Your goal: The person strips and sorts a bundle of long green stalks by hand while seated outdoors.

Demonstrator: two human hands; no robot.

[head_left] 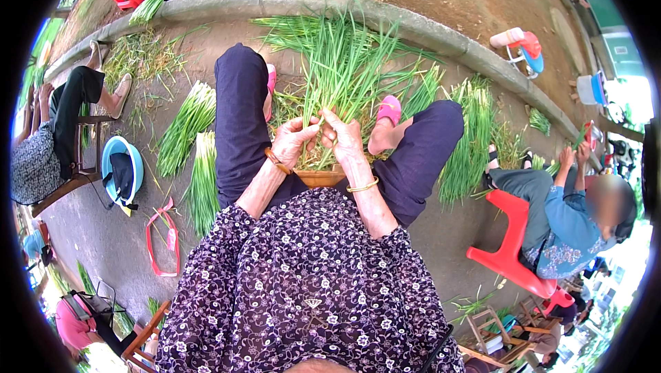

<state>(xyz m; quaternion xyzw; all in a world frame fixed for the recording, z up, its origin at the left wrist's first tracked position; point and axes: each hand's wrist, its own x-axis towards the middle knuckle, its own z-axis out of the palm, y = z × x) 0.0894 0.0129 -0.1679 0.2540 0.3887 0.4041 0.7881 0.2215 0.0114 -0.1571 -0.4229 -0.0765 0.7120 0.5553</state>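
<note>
My left hand (295, 140) and my right hand (340, 137) meet between my knees, their fingers pinched on long, thin green stalks (338, 70) that fan out away from me. Below them a brown wooden surface (321, 179) shows between my legs, with pale trimmed bits lying above it. Neat bundles of green stalks (186, 125) lie at my left, and a looser heap (465, 146) lies beside my right leg.
Seated people (571, 228) work on both sides and behind. A blue basin (120, 172) holding a black item and a red strap (162, 242) are at my left. A red plastic chair (501, 242) is at my right. A concrete kerb (241, 2) runs across the top.
</note>
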